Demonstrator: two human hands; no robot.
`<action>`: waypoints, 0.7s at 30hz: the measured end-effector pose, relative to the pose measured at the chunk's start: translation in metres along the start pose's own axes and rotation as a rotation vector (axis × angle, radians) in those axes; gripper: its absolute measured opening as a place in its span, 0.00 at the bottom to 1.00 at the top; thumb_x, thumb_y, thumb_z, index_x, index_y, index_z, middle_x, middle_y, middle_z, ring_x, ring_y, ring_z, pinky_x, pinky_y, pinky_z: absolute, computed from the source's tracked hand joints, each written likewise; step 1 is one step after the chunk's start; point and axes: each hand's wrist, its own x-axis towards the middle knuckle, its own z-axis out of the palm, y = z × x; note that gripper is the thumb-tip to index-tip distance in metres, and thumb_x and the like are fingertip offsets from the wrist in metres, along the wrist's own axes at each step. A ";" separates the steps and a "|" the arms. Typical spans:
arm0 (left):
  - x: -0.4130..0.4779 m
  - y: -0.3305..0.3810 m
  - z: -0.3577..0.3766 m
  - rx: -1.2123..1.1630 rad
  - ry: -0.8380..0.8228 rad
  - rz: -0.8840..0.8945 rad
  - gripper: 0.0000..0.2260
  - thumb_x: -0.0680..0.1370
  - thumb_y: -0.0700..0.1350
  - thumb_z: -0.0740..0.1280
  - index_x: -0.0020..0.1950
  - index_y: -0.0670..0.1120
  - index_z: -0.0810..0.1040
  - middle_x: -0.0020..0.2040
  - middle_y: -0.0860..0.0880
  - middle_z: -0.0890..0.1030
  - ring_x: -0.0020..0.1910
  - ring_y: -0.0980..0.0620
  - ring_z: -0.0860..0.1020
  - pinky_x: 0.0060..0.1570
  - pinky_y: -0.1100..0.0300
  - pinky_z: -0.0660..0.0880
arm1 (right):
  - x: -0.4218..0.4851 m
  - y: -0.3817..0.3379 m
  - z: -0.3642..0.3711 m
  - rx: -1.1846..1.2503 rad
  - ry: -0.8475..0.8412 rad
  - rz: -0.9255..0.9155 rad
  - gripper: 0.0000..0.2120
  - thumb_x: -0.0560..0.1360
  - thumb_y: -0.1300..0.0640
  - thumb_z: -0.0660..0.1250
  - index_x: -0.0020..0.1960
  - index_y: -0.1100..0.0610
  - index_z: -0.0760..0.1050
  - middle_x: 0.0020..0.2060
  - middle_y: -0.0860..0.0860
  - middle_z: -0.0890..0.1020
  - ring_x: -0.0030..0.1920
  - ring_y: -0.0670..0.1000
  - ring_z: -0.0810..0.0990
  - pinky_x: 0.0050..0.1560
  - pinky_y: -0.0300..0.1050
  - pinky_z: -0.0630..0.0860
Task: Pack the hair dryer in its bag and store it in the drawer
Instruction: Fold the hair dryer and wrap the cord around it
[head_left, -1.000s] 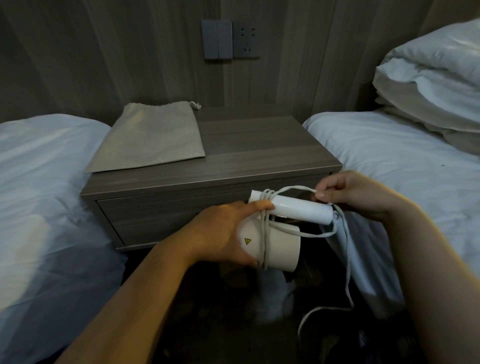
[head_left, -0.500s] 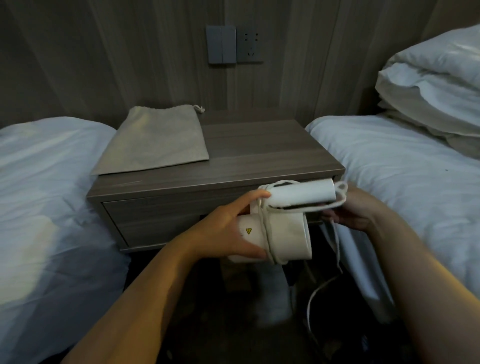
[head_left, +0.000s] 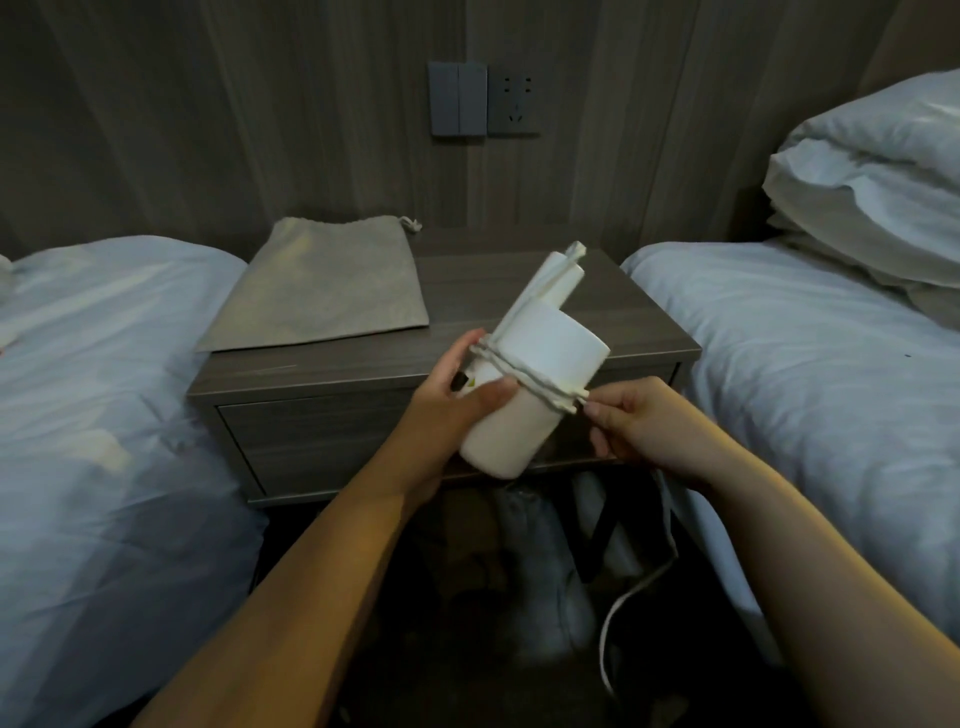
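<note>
Left hand (head_left: 447, 410) grips the white hair dryer (head_left: 530, 384) in front of the drawer (head_left: 322, 441), right hand (head_left: 644, 426) pinches its wound cord (head_left: 524, 376), bag (head_left: 322, 291) flat on the nightstand (head_left: 519, 296).

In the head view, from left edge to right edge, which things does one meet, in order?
White-sheeted bed → flat grey cloth drawstring bag → white cylindrical hair dryer wound with its pale cord → stacked white pillows.
</note>
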 end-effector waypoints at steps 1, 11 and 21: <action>0.000 0.002 -0.002 -0.001 0.025 -0.001 0.40 0.59 0.56 0.73 0.70 0.54 0.67 0.64 0.49 0.75 0.56 0.50 0.79 0.45 0.61 0.77 | -0.001 -0.004 0.000 -0.056 0.014 -0.014 0.17 0.78 0.60 0.60 0.33 0.58 0.79 0.18 0.46 0.74 0.19 0.41 0.67 0.24 0.29 0.63; -0.005 0.020 -0.004 0.153 0.091 0.043 0.37 0.62 0.50 0.78 0.67 0.64 0.67 0.57 0.56 0.75 0.53 0.52 0.78 0.52 0.55 0.77 | -0.014 -0.034 -0.001 -0.204 0.215 -0.049 0.21 0.77 0.56 0.62 0.25 0.55 0.74 0.19 0.49 0.72 0.21 0.44 0.67 0.32 0.41 0.67; -0.014 0.024 0.005 0.472 0.200 0.220 0.40 0.63 0.51 0.77 0.70 0.65 0.61 0.60 0.57 0.75 0.52 0.59 0.76 0.49 0.64 0.76 | -0.017 -0.038 0.019 -0.515 0.218 -0.091 0.16 0.76 0.57 0.60 0.31 0.61 0.72 0.28 0.55 0.74 0.32 0.55 0.74 0.35 0.48 0.69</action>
